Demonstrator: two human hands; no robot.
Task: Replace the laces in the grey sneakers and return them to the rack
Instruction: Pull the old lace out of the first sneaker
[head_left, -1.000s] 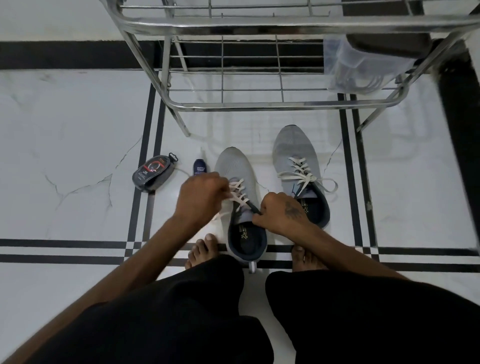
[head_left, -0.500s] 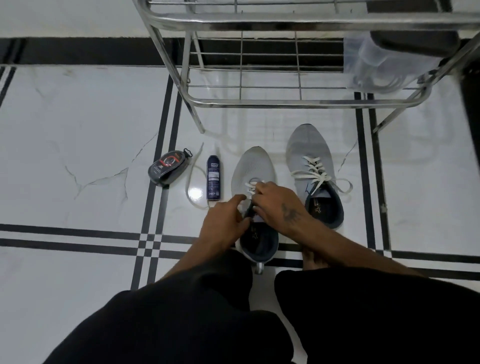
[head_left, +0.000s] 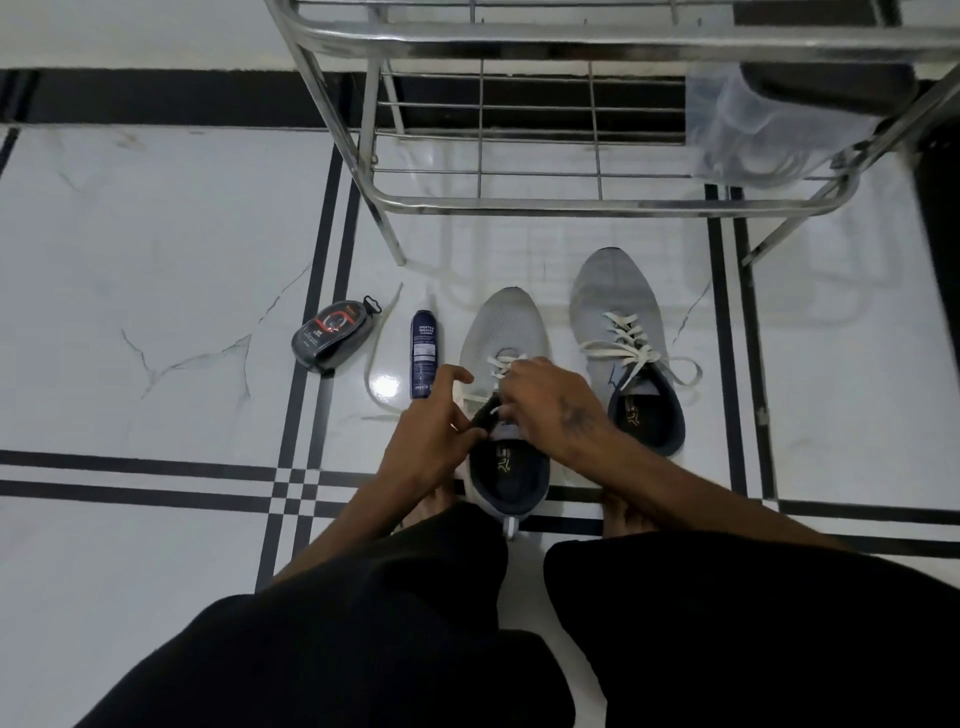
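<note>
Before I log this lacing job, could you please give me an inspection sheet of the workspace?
Surface: glossy white floor with black stripes.
Job's things: left sneaker partly laced; right sneaker laced, ends loose; both on the floor before the rack.
Clutter: spray can, polish case, loose lace.
Hands: left hand and right hand at the left sneaker's laces; exact grip unclear.
Cables: nothing seen.
Surroundings: plastic bag on the rack.

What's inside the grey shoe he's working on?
The near shoe shows a dark lining and an insole with a small pale logo; nothing else lies in the part that shows. The front is covered by the tongue, the lace, the left hand and the right hand.
</note>
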